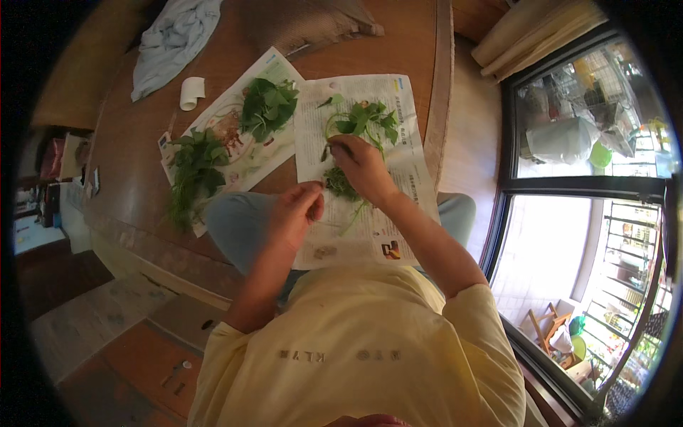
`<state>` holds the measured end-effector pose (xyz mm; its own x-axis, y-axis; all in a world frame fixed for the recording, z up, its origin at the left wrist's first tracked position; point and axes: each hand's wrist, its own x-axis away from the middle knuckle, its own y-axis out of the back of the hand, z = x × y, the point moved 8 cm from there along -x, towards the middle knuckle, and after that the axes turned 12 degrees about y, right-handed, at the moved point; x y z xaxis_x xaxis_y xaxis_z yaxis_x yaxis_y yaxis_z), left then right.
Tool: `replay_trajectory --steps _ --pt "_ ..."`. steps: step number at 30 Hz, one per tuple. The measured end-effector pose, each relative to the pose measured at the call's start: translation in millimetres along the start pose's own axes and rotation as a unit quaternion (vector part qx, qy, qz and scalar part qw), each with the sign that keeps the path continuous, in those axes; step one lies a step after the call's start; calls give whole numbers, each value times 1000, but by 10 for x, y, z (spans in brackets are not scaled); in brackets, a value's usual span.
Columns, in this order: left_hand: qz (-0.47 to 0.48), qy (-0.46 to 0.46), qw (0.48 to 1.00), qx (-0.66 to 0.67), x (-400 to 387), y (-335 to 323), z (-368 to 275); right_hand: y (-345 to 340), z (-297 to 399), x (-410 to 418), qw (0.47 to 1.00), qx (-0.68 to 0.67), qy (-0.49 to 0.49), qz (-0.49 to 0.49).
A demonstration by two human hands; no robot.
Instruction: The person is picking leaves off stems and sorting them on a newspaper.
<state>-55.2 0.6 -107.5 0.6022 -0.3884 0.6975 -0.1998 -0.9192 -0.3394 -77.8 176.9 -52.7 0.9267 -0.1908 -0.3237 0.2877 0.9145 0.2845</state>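
My left hand hovers over the left edge of a newspaper sheet, its thumb and finger drawn together; whether something small is between them is hidden. Higher and to the right, my right hand pinches a small dark green leaf at its fingertips. Beyond that hand lies a loose bunch of leafy green stems, with one pale stem curving near the fingers. A heap of thin cut stems sits on the paper, partly under my right hand. A single leaf rests near the sheet's top.
On a second printed sheet to the left are a pile of picked leaves and a bundle of leafy stems. A white paper roll, a pale cloth and a brown cushion lie on the wooden platform.
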Motion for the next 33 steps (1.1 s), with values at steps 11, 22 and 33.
replay_trajectory --steps 11,22,33 --pt "60 28 998 9 120 -139 73 -1128 -280 -1239 997 -34 54 51" --pt "21 -2 999 24 -62 153 197 -646 39 268 899 -309 -130 282" --pt "120 34 991 40 -55 -471 70 257 276 549 989 -106 98 -15"
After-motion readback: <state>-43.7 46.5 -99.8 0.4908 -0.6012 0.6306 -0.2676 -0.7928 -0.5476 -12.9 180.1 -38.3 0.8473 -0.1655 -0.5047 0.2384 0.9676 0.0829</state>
